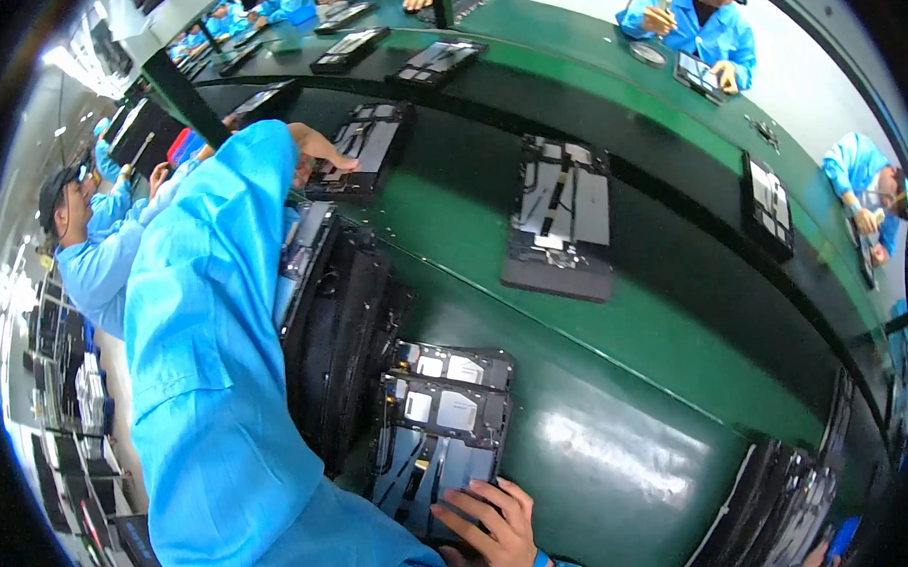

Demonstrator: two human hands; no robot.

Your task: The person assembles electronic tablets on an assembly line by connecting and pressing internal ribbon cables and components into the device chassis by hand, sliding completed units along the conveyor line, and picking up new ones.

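My left arm, in a blue sleeve, reaches far forward. My left hand (319, 150) grips the near-left edge of an opened tablet (377, 146) with its inner parts bare; one finger lies over the top, the others are partly hidden. Close to me, my right hand (495, 527) rests with fingers spread on the lower end of another opened tablet (445, 454), which shows a grey battery, dark ribbon cables and silver shields. Around its wrist is a blue band (537, 565). Behind this tablet lies another opened device (464, 367), partly covered by it.
Beside my left sleeve stands a row of dark devices (341, 327) on edge. Another opened tablet (562, 215) lies across the green bench (620, 448) and its black strip. More devices (767, 512) stand at the right. Co-workers in blue (710, 30) sit along the far side.
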